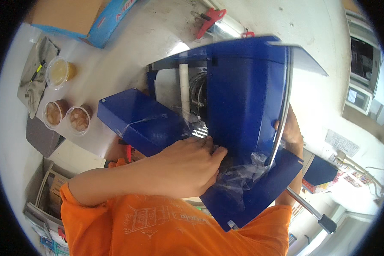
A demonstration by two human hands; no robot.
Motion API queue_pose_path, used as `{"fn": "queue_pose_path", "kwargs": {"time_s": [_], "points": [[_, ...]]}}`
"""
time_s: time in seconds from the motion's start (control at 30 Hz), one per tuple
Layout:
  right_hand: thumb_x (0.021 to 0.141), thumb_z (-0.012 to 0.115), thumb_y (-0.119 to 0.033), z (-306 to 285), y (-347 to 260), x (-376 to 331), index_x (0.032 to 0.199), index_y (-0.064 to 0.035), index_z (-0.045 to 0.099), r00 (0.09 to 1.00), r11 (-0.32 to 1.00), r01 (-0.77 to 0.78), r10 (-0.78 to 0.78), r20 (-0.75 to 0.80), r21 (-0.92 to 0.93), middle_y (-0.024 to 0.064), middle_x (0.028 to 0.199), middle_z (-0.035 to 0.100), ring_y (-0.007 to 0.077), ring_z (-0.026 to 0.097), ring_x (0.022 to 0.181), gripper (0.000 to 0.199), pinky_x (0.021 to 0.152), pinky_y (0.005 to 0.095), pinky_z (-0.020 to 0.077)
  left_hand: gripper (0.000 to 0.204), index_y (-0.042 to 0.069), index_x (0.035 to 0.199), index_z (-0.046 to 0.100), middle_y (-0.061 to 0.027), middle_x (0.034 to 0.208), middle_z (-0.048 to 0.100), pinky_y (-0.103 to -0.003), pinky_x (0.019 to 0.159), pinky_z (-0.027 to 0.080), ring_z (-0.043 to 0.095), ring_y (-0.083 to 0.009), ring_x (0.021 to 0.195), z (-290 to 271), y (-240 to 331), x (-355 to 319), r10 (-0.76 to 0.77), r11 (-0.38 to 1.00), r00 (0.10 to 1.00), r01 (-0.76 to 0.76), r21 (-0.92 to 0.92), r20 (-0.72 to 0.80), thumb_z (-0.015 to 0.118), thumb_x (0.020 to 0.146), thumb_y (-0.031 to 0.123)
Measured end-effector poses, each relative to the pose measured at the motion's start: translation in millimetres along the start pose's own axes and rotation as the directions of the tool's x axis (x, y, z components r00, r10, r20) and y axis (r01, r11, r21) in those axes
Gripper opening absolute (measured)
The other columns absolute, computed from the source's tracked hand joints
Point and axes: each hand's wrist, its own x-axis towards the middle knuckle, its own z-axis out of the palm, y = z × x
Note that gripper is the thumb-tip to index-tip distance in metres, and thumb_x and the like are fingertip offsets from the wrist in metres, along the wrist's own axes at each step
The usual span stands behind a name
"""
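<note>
A blue metal machine (pixel 247 98) stands tilted in front of me, with a bright metal strip along its right edge. An opening in its left part shows a white tube (pixel 184 91) and a dark round part with coils (pixel 199 94). My left hand (pixel 196 166) is closed at the machine's lower middle, its fingers curled on crumpled clear plastic film (pixel 243 175). More film shows just above the fingers. My right hand (pixel 291 130) grips the machine's right side by the metal edge; some of its fingers are hidden behind it.
A lever with a black grip (pixel 327 223) sticks out at the lower right. On the pale table (pixel 115 64) at left stand several plastic cups, one with a yellow drink (pixel 60 72), beside a grey cloth (pixel 35 81). A blue-edged cardboard box (pixel 81 21) and a red-handled tool (pixel 211 21) lie farther back.
</note>
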Motion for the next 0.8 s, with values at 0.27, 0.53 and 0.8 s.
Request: {"fn": "queue_pose_path", "kwargs": {"time_s": [0.27,0.53,0.8], "points": [[0.067,0.074,-0.069,-9.8,13.0,-15.7,0.142,0.0131,0.027,0.996,0.986,-0.088,0.089,0.002,-0.145,0.0245,0.135,0.047,0.0331,0.045,0.128,0.121,0.106,0.0428,0.0357,0.087,-0.022,0.136,0.021,-0.042,0.12,0.046,-0.043,0.076,0.057,0.063,-0.0472,0.095,12.8,16.0,19.3,-0.243,0.969,0.88,0.203,-0.139,-0.408,0.064,0.088,0.037],[0.073,0.066,-0.068,-6.0,8.7,-25.8,0.142,0.012,0.029,0.992,0.982,-0.123,0.125,0.006,-0.146,0.0248,0.133,0.049,0.033,0.047,0.126,0.112,0.105,0.043,0.0376,0.106,-0.024,0.138,0.011,-0.0539,0.136,0.015,-0.037,0.071,0.06,0.048,-0.0579,0.117,29.6,13.3,29.5,-0.244,0.969,0.869,0.206,-0.132,-0.431,0.07,0.082,0.044],[0.079,0.058,-0.066,-7.2,7.0,-17.4,0.142,0.0109,0.03,0.992,0.983,-0.128,0.129,-0.003,-0.129,0.025,0.131,0.051,0.033,0.049,0.124,0.103,0.103,0.0432,0.0394,0.106,-0.025,0.137,0.013,-0.0541,0.136,0.016,-0.033,0.063,0.06,0.05,-0.053,0.119,32.3,8.0,35.0,-0.254,0.966,0.876,0.252,-0.059,-0.41,0.069,0.082,0.047]]}}
